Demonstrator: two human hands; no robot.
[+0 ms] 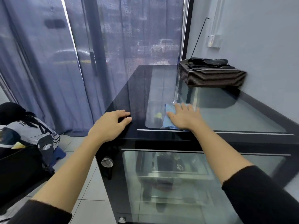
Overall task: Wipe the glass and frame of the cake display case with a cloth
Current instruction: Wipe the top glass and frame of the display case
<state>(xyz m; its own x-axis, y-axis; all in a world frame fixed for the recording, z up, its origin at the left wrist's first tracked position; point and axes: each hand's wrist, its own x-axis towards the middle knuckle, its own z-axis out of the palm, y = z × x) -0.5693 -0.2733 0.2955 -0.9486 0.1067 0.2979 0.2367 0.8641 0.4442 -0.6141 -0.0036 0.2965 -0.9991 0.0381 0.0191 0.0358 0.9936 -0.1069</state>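
Note:
The cake display case (129, 94) has a black frame, a glass top and a glass front door. A light blue cloth (169, 115) lies flat on the glass top near its front edge. My right hand (184, 117) presses down on the cloth with fingers spread, covering most of it. My left hand (111, 123) rests on the black top frame at the case's front left corner, fingers curled loosely, holding nothing.
A stack of dark trays (210, 76) with black fabric on top sits at the back right of the case against the grey wall. Blue curtains (56, 62) hang behind. A bag and clothes (24, 135) lie on the tiled floor to the left.

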